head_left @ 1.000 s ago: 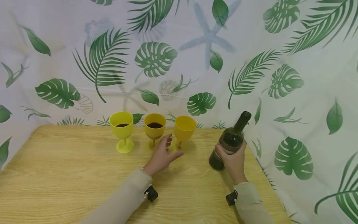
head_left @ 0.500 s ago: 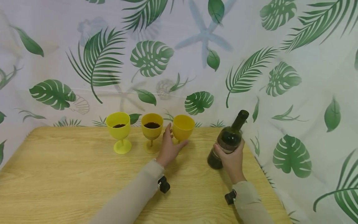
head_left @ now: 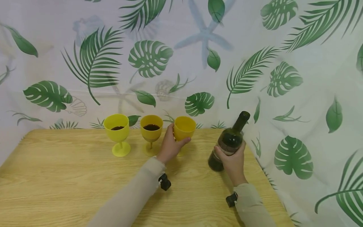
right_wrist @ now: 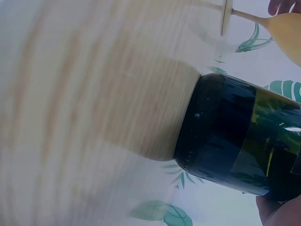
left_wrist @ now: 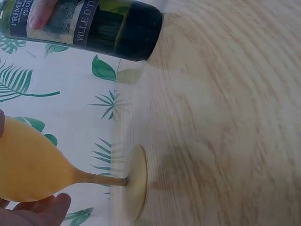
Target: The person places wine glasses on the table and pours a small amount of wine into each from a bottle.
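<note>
Yellow goblet (head_left: 185, 126) (the rightmost) is clasped by the left hand (head_left: 170, 145), the right hand (head_left: 233, 161) gripping a green bottle (head_left: 230, 138).

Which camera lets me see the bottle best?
The head view: the bottle shows from mouth to base, though the right hand covers part. The left wrist view cuts off its neck but shows words on its label. The right wrist view shows just its lower part.

Long plain beige sleeves (head_left: 133, 192), lightly creased, small black blocky wrist devices (head_left: 165, 182)
</note>
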### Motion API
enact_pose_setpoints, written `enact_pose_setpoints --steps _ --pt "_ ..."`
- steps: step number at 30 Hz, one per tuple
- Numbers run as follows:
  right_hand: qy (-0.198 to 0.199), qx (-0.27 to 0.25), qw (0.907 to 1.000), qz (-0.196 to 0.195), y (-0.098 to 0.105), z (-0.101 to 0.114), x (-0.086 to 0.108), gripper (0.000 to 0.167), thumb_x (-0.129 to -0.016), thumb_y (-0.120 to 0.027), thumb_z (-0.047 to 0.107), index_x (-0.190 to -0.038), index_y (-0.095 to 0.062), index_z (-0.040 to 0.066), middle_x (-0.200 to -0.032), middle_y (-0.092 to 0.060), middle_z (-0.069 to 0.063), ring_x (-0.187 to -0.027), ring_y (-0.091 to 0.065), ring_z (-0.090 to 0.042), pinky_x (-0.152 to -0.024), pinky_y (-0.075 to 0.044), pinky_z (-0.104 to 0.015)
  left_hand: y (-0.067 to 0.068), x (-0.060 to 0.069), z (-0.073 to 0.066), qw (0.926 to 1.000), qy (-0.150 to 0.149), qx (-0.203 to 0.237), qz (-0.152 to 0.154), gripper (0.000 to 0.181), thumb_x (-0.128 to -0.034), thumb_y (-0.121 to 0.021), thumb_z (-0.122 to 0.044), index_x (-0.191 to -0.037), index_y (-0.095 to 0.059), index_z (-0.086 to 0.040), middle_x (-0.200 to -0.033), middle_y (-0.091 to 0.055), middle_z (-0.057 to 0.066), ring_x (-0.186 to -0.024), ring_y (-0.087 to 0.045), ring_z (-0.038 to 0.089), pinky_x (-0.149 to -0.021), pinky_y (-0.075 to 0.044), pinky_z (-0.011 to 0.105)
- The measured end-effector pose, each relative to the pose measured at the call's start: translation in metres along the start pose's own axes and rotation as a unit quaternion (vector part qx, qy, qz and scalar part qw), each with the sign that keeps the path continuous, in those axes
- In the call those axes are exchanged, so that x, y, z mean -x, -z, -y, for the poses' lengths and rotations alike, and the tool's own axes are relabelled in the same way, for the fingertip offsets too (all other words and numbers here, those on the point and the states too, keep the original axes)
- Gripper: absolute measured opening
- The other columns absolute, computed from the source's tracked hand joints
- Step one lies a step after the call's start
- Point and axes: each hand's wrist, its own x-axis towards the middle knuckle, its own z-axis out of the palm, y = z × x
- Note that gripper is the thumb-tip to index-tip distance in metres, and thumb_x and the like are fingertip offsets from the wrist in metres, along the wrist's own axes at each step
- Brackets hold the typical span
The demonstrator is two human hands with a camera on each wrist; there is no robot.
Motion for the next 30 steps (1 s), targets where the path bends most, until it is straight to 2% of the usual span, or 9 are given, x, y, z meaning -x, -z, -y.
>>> enact_pose_setpoints --steps 6,12,15,21,25,30 --pt "-0.004 0.0 1.0 -0.002 -0.002 0.001 0.0 0.094 -0.084 -0.087 0.015 -0.156 -0.027 0.015 -0.134 -0.057 -0.003 -0.117 -0.055 -0.011 -0.105 -0.042 -0.029 0.009 0.011 0.003 0.9998 0.001 0.005 0.021 0.087 -0.0918 -0.081 -0.032 -0.159 -0.028 -0.016 -0.152 -0.045 0.006 -0.139 -0.047 0.025 -0.118 -0.041 0.046" --pt "-0.014 -0.002 0.9999 -0.004 -0.003 0.001 -0.002 0.096 -0.083 -0.087 0.008 -0.157 -0.025 0.01 -0.136 -0.056 -0.008 -0.118 -0.054 -0.012 -0.105 -0.042 -0.026 0.023 0.031 0.006 0.9969 -0.015 0.007 0.077 0.085 -0.0908 -0.082 -0.031 -0.158 -0.032 -0.017 -0.144 -0.05 0.006 -0.13 -0.054 0.025 -0.108 -0.051 0.042" --pt "-0.014 0.001 0.9999 -0.006 -0.002 0.001 -0.001 0.095 -0.083 -0.087 0.009 -0.156 -0.026 0.011 -0.136 -0.056 -0.007 -0.117 -0.054 -0.012 -0.105 -0.041 -0.026 0.031 0.042 0.009 0.9943 -0.018 0.007 0.105 0.085 -0.0906 -0.083 -0.03 -0.157 -0.032 -0.017 -0.14 -0.051 0.007 -0.125 -0.058 0.026 -0.105 -0.054 0.042" --pt "0.002 0.01 0.9999 -0.012 -0.004 0.0 -0.001 0.095 -0.084 -0.088 0.018 -0.156 -0.027 0.017 -0.135 -0.056 -0.003 -0.118 -0.054 -0.011 -0.104 -0.042 -0.028 0.054 0.066 0.011 0.9897 -0.022 0.023 0.14 0.081 -0.089 -0.085 -0.024 -0.154 -0.036 -0.019 -0.138 -0.051 0.008 -0.123 -0.058 0.026 -0.104 -0.054 0.043" --pt "0.005 0.002 1.0 -0.007 -0.003 -0.003 -0.001 0.095 -0.084 -0.088 0.02 -0.156 -0.027 0.021 -0.135 -0.056 -0.004 -0.118 -0.055 -0.013 -0.103 -0.043 -0.029 0.074 0.083 0.012 0.9868 -0.019 0.013 0.16 0.083 -0.0893 -0.084 -0.024 -0.156 -0.035 -0.021 -0.143 -0.05 0.007 -0.126 -0.056 0.026 -0.106 -0.052 0.044" --pt "-0.009 0.005 0.9999 0.008 -0.002 -0.002 -0.003 0.099 -0.084 -0.088 0.021 -0.159 -0.023 0.022 -0.139 -0.053 -0.003 -0.12 -0.052 -0.012 -0.106 -0.041 -0.032 0.099 0.098 0.018 0.986 -0.031 -0.011 0.164 0.083 -0.0886 -0.085 -0.028 -0.156 -0.036 -0.023 -0.145 -0.052 0.005 -0.126 -0.057 0.027 -0.107 -0.051 0.046"
